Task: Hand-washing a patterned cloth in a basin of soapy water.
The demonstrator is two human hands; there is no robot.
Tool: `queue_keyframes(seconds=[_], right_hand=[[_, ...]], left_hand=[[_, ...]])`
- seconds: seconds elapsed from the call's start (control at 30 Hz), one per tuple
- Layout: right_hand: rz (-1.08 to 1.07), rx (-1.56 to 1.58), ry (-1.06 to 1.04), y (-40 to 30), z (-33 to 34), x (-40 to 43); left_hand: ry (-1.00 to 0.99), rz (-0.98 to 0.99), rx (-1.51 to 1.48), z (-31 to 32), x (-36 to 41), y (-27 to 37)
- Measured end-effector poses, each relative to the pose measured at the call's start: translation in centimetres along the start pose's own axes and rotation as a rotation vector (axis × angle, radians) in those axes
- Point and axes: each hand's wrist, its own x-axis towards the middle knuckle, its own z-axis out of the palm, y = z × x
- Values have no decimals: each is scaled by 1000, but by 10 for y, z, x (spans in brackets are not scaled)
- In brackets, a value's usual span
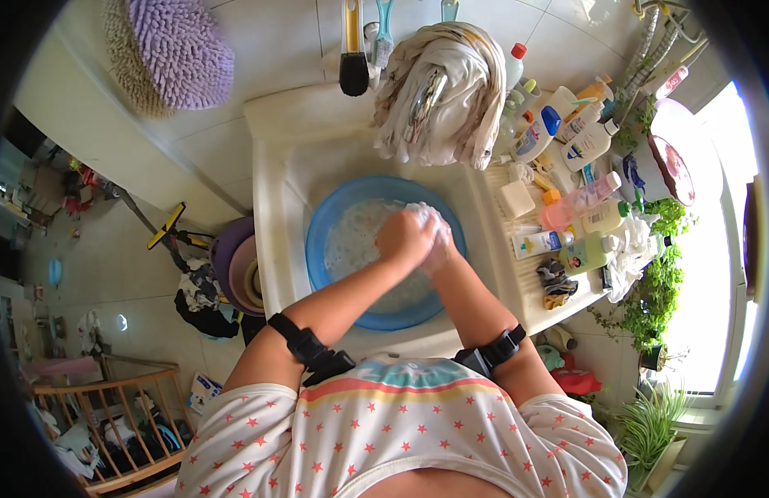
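Note:
My left hand (402,236) and my right hand (441,244) are pressed together above a round blue plastic basin (322,286). Between them is a small wet white cloth (426,215), coated in suds and mostly covered by my fingers. Cloudy, foamy water (353,239) lies in the basin beneath both hands. The basin sits inside a cream laundry sink (275,205). A bundle of pale wet-looking fabric (446,118) hangs over the chrome faucet (426,99) at the sink's back edge.
Bottles, including a white pump-less bottle (588,146), crowd the ribbed ledge at right, with a soap bar (515,199) and a dark scrunchie (555,278). Brushes (353,68) hang on the tiled wall. Stacked buckets (225,261) stand left of the sink; potted plants (655,280) line the window.

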Motion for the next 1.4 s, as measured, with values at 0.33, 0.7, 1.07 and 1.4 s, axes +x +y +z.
queue_keyframes(seconds=[0.33, 0.7, 1.07, 1.4], right_hand=[[144, -307, 336, 14, 113, -30], [320, -57, 248, 13, 92, -33], [-132, 124, 53, 13, 48, -18], [50, 8, -56, 5, 104, -33]], left_hand=[[101, -250, 10, -16, 30, -52], [-20, -209, 21, -23, 38, -32], [612, 596, 70, 10, -4, -24], [295, 152, -188, 12, 14, -52]])
